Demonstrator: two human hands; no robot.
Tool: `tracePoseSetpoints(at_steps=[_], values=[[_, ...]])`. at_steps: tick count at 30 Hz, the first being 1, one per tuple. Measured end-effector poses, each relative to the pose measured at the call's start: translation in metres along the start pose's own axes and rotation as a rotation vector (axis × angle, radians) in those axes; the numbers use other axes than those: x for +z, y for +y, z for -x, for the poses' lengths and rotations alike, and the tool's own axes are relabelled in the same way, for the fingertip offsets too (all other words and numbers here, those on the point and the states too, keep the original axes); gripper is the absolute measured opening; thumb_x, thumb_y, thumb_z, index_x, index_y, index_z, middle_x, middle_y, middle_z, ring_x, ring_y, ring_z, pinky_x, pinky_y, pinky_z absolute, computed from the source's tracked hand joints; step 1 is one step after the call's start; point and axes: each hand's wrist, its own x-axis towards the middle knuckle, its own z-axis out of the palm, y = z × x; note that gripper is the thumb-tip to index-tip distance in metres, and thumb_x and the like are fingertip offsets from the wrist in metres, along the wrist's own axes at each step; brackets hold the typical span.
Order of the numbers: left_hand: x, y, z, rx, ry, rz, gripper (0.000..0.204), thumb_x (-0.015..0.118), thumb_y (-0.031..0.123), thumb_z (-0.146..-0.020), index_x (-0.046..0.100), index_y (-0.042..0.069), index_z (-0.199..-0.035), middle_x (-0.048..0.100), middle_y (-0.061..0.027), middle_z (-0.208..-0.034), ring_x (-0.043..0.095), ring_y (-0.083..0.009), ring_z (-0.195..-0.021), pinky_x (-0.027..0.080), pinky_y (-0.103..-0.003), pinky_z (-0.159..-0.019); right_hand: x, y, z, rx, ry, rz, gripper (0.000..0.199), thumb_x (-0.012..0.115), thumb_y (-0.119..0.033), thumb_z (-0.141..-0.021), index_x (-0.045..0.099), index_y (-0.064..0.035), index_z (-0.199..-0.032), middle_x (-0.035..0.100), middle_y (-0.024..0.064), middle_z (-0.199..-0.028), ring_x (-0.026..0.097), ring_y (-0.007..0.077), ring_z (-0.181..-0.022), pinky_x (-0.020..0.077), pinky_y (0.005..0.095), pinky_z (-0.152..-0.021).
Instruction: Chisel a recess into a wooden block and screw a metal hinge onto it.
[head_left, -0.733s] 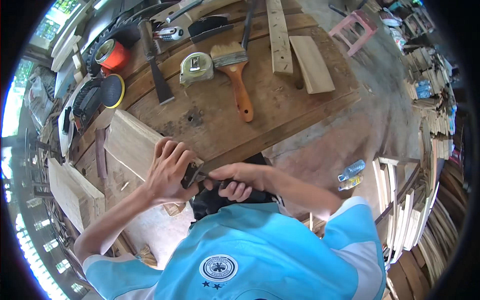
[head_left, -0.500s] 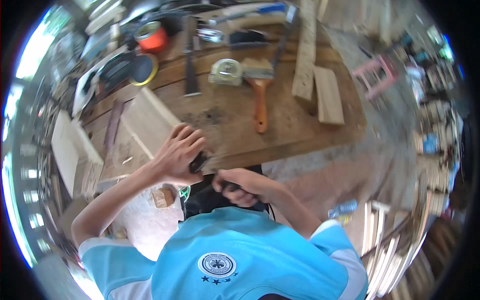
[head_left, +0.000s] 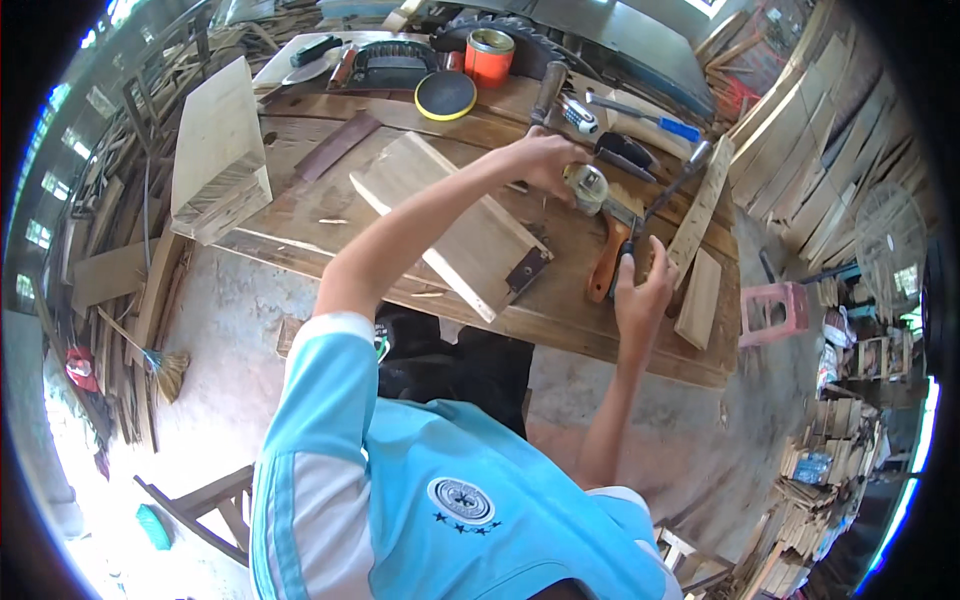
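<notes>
My left hand (head_left: 548,165) reaches across the bench, thumb and fingers closed at the edge of a clear-and-yellow tape measure (head_left: 588,188). Part of a chisel with a dark handle (head_left: 547,93) is hidden under that hand. To the right, my right hand (head_left: 645,295) has its thumb and fingers apart beside a slim black-handled tool (head_left: 627,248); its kind is unclear. That tool lies along a paintbrush with an orange wooden handle (head_left: 606,262). Left of the brush, a small dark metal hinge (head_left: 527,270) sits on the end of a pale wooden board (head_left: 455,235).
A thick wooden block (head_left: 218,150) stands at the bench's left end. Along the back are an orange can (head_left: 489,58), a round sanding pad (head_left: 445,95), a circular saw blade (head_left: 535,40) and a blue-handled hammer (head_left: 678,128). Wood strips (head_left: 700,300) lie at right; a pink stool (head_left: 775,312) stands beyond.
My hands have moved from the bench's front edge, in front of my body, out over the tools. The right hand has let go of its dark-handled tool. The view has turned left.
</notes>
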Motion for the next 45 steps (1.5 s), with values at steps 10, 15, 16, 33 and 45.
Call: tracePoseSetpoints(at_steps=[10,15,16,33,45], values=[[-0.025,0.104,0.126,0.398,0.535,-0.065,0.053,0.074,0.021,-0.061,0.057,0.007,-0.11,0.056,-0.0117,-0.113,0.058,-0.0272,-0.096,0.047,-0.038,-0.083,-0.029,-0.078,0.04,-0.071,0.002,-0.845,0.067,0.077,-0.029,-0.068,0.044,-0.0027,-0.12,0.051,0.0101,-0.106,0.052,0.016,-0.095,0.0445,0.0284,-0.082],[-0.017,0.13,0.216,0.135,0.444,0.587,0.06,0.074,0.008,-0.06,0.052,0.008,-0.116,0.048,-0.015,-0.113,0.052,-0.0303,-0.102,0.046,-0.036,-0.084,-0.029,-0.088,0.095,-0.126,-0.257,-0.849,0.072,0.084,-0.031,-0.057,0.044,-0.0016,-0.109,0.058,0.0121,-0.095,0.06,0.0215,-0.087,0.0494,0.0296,-0.073],[-0.024,0.128,0.226,0.05,0.382,0.761,0.057,0.074,0.004,-0.065,0.051,0.004,-0.117,0.049,-0.0137,-0.114,0.051,-0.0271,-0.106,0.045,-0.034,-0.088,-0.028,-0.093,0.1,-0.122,-0.251,-0.853,0.072,0.084,-0.031,-0.057,0.044,-0.0016,-0.109,0.058,0.0121,-0.095,0.06,0.0215,-0.087,0.0494,0.0296,-0.073],[-0.013,0.099,0.276,-0.448,-0.136,1.816,0.021,0.068,0.007,-0.077,0.059,0.0,-0.094,0.063,-0.0037,-0.084,0.059,-0.0092,-0.077,0.047,-0.021,-0.07,-0.028,-0.117,0.091,-0.679,-0.451,-1.092,0.042,0.072,-0.005,-0.065,0.049,-0.0014,-0.1,0.057,0.0205,-0.102,0.061,0.0371,-0.091,0.0536,0.0418,-0.075],[-0.075,0.029,0.307,-0.59,0.442,1.377,0.014,0.062,0.01,-0.08,0.059,-0.002,-0.087,0.059,-0.005,-0.069,0.056,-0.0102,-0.061,0.047,-0.022,-0.055,-0.064,-0.043,0.066,-0.37,-0.241,-0.778,0.055,0.081,-0.02,-0.063,0.043,-0.0032,-0.099,0.059,0.0176,-0.09,0.062,0.0278,-0.082,0.0526,0.0377,-0.071]])
